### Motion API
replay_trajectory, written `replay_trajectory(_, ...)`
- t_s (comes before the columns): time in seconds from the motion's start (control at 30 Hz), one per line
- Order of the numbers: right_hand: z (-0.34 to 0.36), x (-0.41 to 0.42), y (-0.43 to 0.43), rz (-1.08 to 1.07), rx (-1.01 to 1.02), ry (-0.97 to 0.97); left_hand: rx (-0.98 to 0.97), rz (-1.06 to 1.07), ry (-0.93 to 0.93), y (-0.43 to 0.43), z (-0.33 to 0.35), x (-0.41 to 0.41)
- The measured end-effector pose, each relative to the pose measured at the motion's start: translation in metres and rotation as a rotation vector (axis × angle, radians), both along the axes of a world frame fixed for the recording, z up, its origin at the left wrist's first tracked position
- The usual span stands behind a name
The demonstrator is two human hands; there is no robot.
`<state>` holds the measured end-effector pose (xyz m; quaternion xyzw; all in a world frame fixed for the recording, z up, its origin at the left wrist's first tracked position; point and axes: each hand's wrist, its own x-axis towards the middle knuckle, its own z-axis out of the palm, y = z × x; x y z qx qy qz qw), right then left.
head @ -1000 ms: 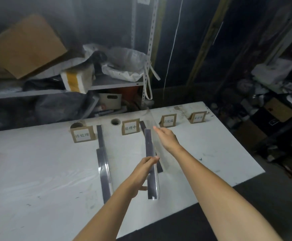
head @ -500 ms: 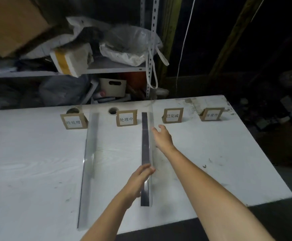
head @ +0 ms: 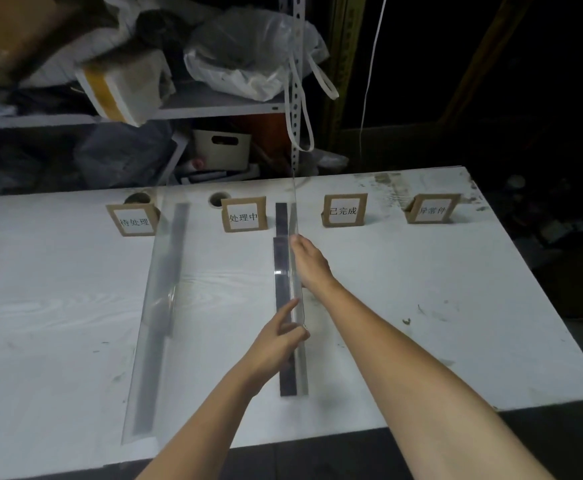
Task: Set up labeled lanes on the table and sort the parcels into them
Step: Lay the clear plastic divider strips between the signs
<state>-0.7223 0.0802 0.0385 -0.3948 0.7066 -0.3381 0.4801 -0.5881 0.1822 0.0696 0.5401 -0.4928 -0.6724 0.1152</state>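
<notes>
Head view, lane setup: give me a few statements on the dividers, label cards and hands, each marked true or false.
1. Four label cards stand in a row at the far side of the table. True.
2. The left hand and the right hand both touch the second divider. True.
3. The second divider sits between the 已完成 card and the 异常件 card. False: it sits between the 处理中 card and the 已完成 card.
4. A hand rests on the first divider. False: no hand touches the first divider.
5. Parcels lie in the lanes. False: no parcel shows on the table.
</notes>
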Motion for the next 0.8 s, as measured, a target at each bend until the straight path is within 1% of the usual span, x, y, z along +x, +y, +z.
replay_trajectory(0.37,0.000,0.004,-0.003,0.047,0.030,-0.002,0.022,0.016,-0.005,0.000,-0.002,-0.002)
replay_trajectory(0.57,0.000,0.005,-0.004,0.063,0.035,0.022,0.058,0.044,0.055,0.002,-0.006,-0.005)
replay_trajectory(0.8,-0.001,0.007,-0.005,0.063,0.023,-0.004,0.074,0.052,0.076,0.006,-0.008,-0.003)
